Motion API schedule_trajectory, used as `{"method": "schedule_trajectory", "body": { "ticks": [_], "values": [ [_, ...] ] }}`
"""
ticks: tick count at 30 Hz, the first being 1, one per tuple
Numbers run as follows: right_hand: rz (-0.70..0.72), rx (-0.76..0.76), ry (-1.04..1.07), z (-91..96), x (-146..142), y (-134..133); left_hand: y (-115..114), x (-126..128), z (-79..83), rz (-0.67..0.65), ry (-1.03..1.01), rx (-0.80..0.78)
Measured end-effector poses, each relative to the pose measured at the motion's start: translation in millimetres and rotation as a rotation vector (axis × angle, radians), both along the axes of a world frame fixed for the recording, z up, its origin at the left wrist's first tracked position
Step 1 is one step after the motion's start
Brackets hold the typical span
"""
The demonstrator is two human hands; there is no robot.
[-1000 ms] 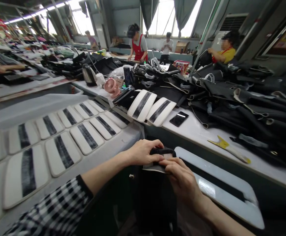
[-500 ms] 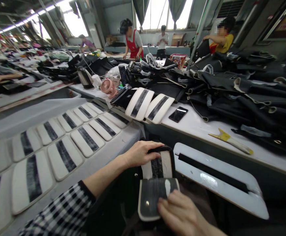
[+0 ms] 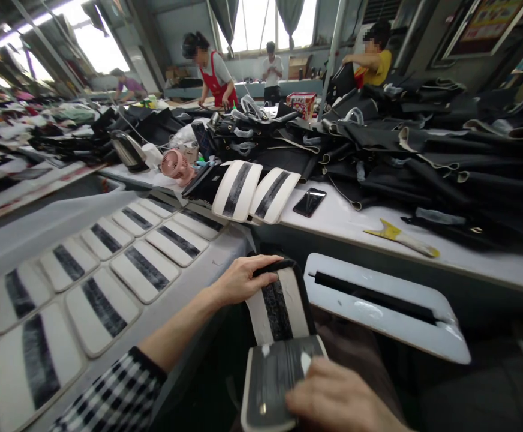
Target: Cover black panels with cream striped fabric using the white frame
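Observation:
My left hand grips the top edge of a white pad with a black centre stripe, fingers curled over its dark rim. A dark flap with a pale border folds down from that pad toward me. On the flap's lower right my right hand presses with its fingers bent, and their tips are partly hidden. Both hands work low in front of the table edge.
Several matching striped pads lie in rows on the left table. Two more lean by a phone and a yellow-handled tool. Black material is piled right. A white slotted board juts out. Other people work behind.
The dark flap has been peeled down off the pad, baring its striped face. My right hand has moved toward me with the flap; my left hand stays at the top edge.

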State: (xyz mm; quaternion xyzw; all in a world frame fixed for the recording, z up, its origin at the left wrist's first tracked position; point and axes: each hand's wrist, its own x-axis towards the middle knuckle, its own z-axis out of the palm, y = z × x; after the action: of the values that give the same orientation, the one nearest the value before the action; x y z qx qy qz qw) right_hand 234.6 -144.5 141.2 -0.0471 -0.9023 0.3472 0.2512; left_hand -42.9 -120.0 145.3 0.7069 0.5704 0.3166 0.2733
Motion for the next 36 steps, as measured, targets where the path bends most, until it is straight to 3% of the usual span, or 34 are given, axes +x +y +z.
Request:
{"method": "schedule_trajectory", "body": {
  "ticks": [2, 4, 6, 9, 11, 14, 18, 25, 30, 36],
  "values": [
    [-0.209, -0.236, 0.002, 10.9, -12, 27, -1, 0, 3.7, 0.01, -0.063, -0.06],
    [-0.438, -0.443, -0.009, 10.2, -22, 52, -5, -2, 6.2, 0.008, -0.176, -0.145],
    [-0.56, -0.55, -0.022, -3.7, -31, 66, -10, -6, 6.4, -0.032, -0.337, -0.236],
    [-0.641, -0.607, -0.008, -34.6, -40, 66, -15, -14, 5.4, -0.09, -0.536, -0.32],
    [-0.676, -0.634, 0.031, -49.7, -44, 59, -16, -18, 6.6, -0.111, -0.541, -0.329],
    [-0.713, -0.666, 0.074, -56.1, -48, 51, -15, -20, 11.6, -0.117, -0.427, -0.34],
    [-0.726, -0.7, 0.09, -51.3, -52, 49, -14, -16, 14.8, -0.036, -0.326, -0.373],
    [-0.755, -0.732, 0.15, -52.8, -55, 42, -20, -1, 2.7, 0.188, -0.341, -0.308],
    [-0.802, -0.792, 0.113, -48.2, -58, 41, -21, 3, 1.7, 0.224, -0.349, -0.277],
    [-0.768, -0.721, 0.137, -41.4, -71, 44, -20, 8, 2.5, 0.268, -0.346, -0.224]
  ]
}}
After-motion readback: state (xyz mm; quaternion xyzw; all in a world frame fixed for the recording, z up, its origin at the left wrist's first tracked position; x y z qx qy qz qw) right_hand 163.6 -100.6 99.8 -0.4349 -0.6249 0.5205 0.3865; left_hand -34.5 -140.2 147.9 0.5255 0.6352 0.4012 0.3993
